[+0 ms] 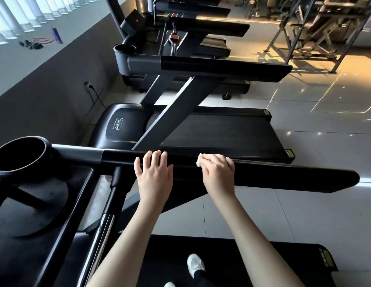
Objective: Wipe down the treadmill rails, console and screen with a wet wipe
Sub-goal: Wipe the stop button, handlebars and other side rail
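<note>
White wet wipe (pixel 200 159), crumpled, lies on top of the black side rail (pixel 284 176) of my treadmill, only its edge showing past my knuckles. My right hand (pixel 218 171) covers it, fingers curled down over the wipe and the rail's far edge, clamping the wipe against the rail. My left hand (pixel 154 174) rests on the same rail just beside the right one, not touching it, palm down, fingers straight and slightly spread, gripping nothing. Along the rail from the left hand, the black section meets a grey section that ends in a round black cup holder (pixel 20 154). Below the rail, a bar with a chrome grip (pixel 103 230) runs toward me. My white shoe (pixel 195 264) stands on the black belt (pixel 232 257). Beyond the rail stands a neighbouring treadmill (pixel 221 131) with its own rail (pixel 221 67), more machines behind it, all on a glossy tiled floor (pixel 325 131). A wall socket (pixel 87 84) with a plugged cable sits on the grey wall; a purple bottle (pixel 57 35) stands on the sill above.
</note>
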